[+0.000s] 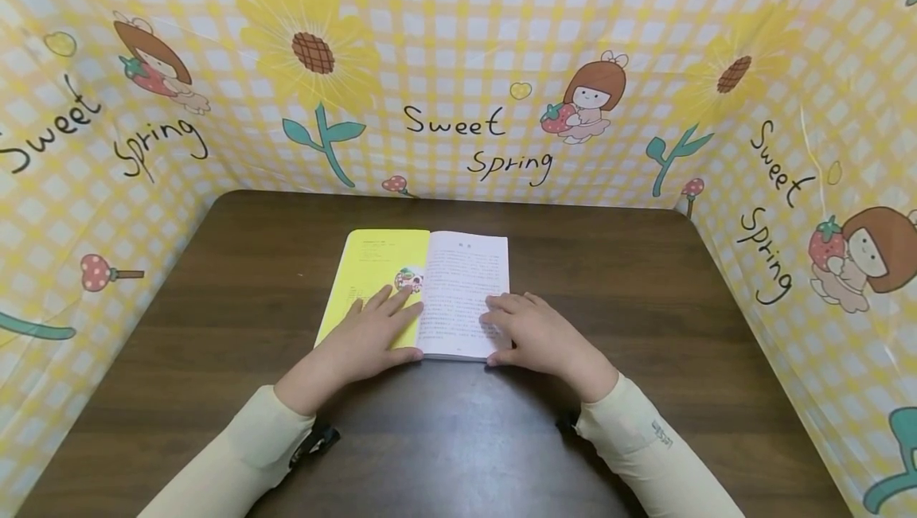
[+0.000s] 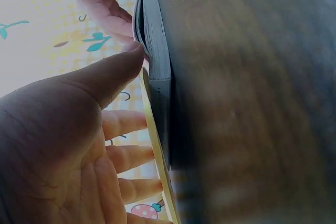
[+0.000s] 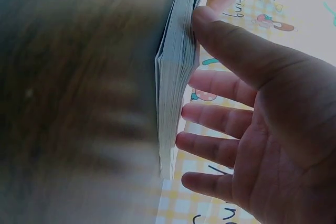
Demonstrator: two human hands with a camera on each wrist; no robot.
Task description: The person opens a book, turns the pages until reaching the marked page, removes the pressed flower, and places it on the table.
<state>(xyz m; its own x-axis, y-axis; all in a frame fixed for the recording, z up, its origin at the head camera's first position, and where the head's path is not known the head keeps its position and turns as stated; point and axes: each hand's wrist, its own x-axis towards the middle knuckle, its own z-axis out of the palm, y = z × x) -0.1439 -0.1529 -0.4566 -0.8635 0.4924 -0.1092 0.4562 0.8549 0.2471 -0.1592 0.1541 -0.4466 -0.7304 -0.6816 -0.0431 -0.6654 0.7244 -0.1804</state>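
Note:
An open book (image 1: 461,287) lies on the dark wooden table, its bright yellow inside cover (image 1: 383,255) to the left and a page of printed text to the right. My left hand (image 1: 368,335) rests with spread fingers on the yellow side, its thumb at the lower edge near the spine. On the right, my right hand (image 1: 537,335) touches the text page with its fingertips, thumb at the lower right corner. Both wrist views show straight fingers against the upper face of the book; its thick stack of pages (image 3: 176,77) appears edge-on in the right wrist view.
The brown tabletop (image 1: 609,263) stretches around the book on all sides. Yellow checked cloth (image 1: 458,48) with sunflowers and "Sweet Spring" lettering rises along the back and both sides. Dark straps (image 1: 313,446) sit at the cream sleeves' cuffs.

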